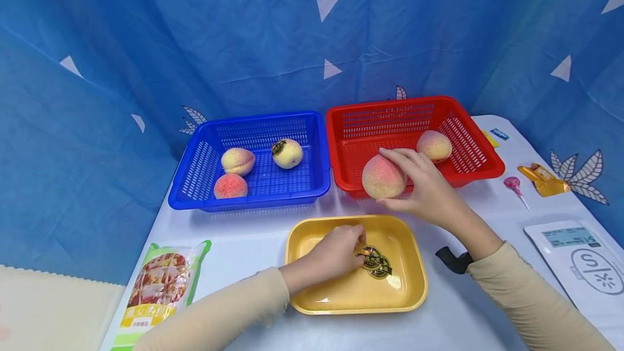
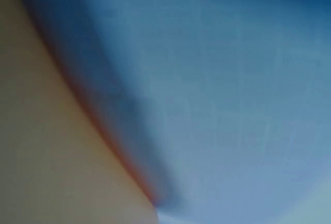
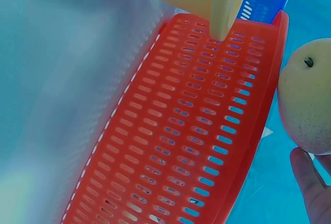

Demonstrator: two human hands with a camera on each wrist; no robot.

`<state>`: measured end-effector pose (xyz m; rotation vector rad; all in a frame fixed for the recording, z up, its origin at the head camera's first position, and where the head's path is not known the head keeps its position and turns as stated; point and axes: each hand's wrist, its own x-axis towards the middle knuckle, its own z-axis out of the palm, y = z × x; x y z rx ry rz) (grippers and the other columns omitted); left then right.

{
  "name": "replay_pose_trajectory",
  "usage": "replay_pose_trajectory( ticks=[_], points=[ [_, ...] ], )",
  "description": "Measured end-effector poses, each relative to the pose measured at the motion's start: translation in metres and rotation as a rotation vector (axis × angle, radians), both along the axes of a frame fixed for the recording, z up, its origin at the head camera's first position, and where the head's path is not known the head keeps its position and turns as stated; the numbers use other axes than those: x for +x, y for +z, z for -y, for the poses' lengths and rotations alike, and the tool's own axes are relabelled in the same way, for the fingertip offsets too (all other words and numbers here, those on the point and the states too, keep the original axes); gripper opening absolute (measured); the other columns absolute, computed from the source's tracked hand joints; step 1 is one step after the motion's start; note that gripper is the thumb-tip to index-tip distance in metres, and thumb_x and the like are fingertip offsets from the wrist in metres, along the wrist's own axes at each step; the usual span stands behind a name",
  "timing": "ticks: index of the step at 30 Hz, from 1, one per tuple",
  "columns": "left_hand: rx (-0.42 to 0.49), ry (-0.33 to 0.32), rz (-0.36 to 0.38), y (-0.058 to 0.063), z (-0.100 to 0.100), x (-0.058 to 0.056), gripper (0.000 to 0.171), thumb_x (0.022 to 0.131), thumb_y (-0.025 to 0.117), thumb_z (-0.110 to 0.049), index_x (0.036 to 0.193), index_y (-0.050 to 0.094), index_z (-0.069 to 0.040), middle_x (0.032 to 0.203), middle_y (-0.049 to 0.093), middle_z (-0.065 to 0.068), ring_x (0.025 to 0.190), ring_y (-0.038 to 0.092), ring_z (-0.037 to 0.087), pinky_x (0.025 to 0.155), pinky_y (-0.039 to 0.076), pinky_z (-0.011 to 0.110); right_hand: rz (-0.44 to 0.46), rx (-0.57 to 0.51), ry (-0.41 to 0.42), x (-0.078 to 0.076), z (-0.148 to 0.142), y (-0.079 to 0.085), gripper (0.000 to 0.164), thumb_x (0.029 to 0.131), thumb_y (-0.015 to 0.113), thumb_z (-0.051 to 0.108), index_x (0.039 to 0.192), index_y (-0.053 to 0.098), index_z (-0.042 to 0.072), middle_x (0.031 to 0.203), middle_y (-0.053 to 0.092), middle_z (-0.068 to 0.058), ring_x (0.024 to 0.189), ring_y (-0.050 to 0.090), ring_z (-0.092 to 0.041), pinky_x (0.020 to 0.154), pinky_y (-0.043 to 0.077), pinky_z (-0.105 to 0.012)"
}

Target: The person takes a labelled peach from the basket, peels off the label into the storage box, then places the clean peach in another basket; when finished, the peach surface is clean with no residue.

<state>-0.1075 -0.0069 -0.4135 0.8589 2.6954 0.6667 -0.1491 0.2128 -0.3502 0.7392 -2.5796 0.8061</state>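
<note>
My right hand (image 1: 429,188) holds a pink and yellow peach (image 1: 384,177) over the front rim of the red basket (image 1: 351,186). In the right wrist view, the fingers (image 3: 305,177) touch the lower side of the same peach (image 3: 309,94). Over the yellow tray (image 1: 312,305), my left hand (image 1: 333,251) has its fingers curled down and pinches the edge of a black and gold sticker (image 1: 371,257); its thumb is hidden. More such stickers overlap under it on the tray floor. Another peach (image 1: 434,145) lies in the red basket.
A blue basket (image 1: 263,199) at left contains peaches, one bearing a sticker. Left front lies a food packet (image 1: 158,286). On the right are a lollipop (image 1: 513,183), a gold wrapper (image 1: 543,180), a white scale (image 1: 580,259) and a black object (image 1: 453,260) by the sleeve.
</note>
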Motion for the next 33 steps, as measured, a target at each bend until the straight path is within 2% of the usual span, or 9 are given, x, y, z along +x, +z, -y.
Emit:
replay_pose_trajectory(
  ticks=[5,9,13,16,21,24,25,30,33],
  points=[
    [0.076,0.025,-0.073,0.016,0.006,0.002,0.024,0.086,0.073,-0.020,0.106,0.064,-0.011,0.089,0.060,-0.001,0.078,0.053,0.008,0.068,0.048,0.017,-0.009,-0.016,0.006,-0.001,-0.002,0.000,0.094,0.064,0.093,0.022,0.147,0.048,0.018,0.134,0.056,-0.009,0.123,0.051,-0.025,0.097,0.053,-0.053],
    [0.167,0.063,-0.204,0.035,0.012,0.001,0.025,0.090,0.070,-0.022,0.112,0.065,-0.010,0.101,0.065,0.003,0.090,0.058,0.013,0.081,0.052,0.024,0.001,-0.032,-0.002,-0.004,-0.005,0.001,0.094,0.064,0.093,0.021,0.147,0.048,0.017,0.136,0.055,-0.010,0.125,0.050,-0.025,0.094,0.055,-0.053],
    [0.243,0.129,-0.366,0.050,0.018,-0.008,0.032,0.090,0.071,-0.023,0.117,0.064,-0.009,0.112,0.064,0.004,0.102,0.058,0.020,0.091,0.051,0.034,0.028,-0.044,-0.023,-0.009,-0.012,0.004,0.094,0.065,0.093,0.020,0.147,0.047,0.017,0.140,0.054,-0.010,0.127,0.049,-0.028,0.091,0.056,-0.056],
    [0.276,0.188,-0.416,0.056,0.022,-0.020,0.040,0.089,0.072,-0.026,0.122,0.063,-0.006,0.122,0.062,0.008,0.112,0.056,0.025,0.099,0.050,0.037,0.053,-0.049,-0.045,-0.017,-0.019,0.006,0.095,0.065,0.093,0.019,0.148,0.047,0.018,0.142,0.054,-0.011,0.128,0.048,-0.030,0.096,0.052,-0.059],
    [0.172,0.266,-0.354,0.055,0.030,-0.045,0.065,0.089,0.071,-0.041,0.139,0.054,-0.003,0.147,0.051,0.011,0.139,0.045,0.028,0.115,0.041,0.043,0.141,-0.054,-0.053,-0.037,-0.029,0.011,0.092,0.069,0.091,0.019,0.149,0.045,0.018,0.144,0.051,-0.013,0.127,0.045,-0.032,0.097,0.051,-0.058],
    [0.099,0.275,-0.293,0.050,0.033,-0.057,0.079,0.088,0.070,-0.050,0.147,0.045,-0.003,0.157,0.040,0.011,0.148,0.035,0.029,0.118,0.036,0.047,0.218,-0.054,-0.049,-0.052,-0.034,0.011,0.091,0.073,0.089,0.019,0.151,0.042,0.018,0.145,0.048,-0.014,0.124,0.048,-0.032,0.083,0.058,-0.057],
    [0.080,0.276,-0.277,0.049,0.033,-0.060,0.082,0.087,0.069,-0.052,0.148,0.044,-0.003,0.159,0.038,0.011,0.149,0.032,0.029,0.119,0.035,0.048,0.237,-0.051,-0.049,-0.058,-0.036,0.010,0.091,0.073,0.089,0.019,0.151,0.041,0.017,0.144,0.048,-0.014,0.124,0.049,-0.032,0.084,0.058,-0.056],
    [0.019,0.260,-0.241,0.041,0.030,-0.070,0.085,0.091,0.061,-0.058,0.152,0.038,-0.003,0.162,0.031,0.011,0.152,0.026,0.028,0.121,0.030,0.047,0.321,0.028,-0.087,-0.084,-0.041,0.004,0.094,0.075,0.087,0.022,0.154,0.035,0.014,0.149,0.045,-0.016,0.129,0.046,-0.036,0.094,0.054,-0.058],
    [-0.002,0.247,-0.238,0.038,0.028,-0.073,0.084,0.093,0.057,-0.059,0.152,0.038,-0.002,0.162,0.031,0.012,0.152,0.026,0.028,0.122,0.029,0.045,0.371,0.100,-0.108,-0.098,-0.043,0.002,0.096,0.076,0.086,0.026,0.154,0.033,0.011,0.151,0.042,-0.019,0.134,0.042,-0.039,0.104,0.045,-0.062]
  ],
)
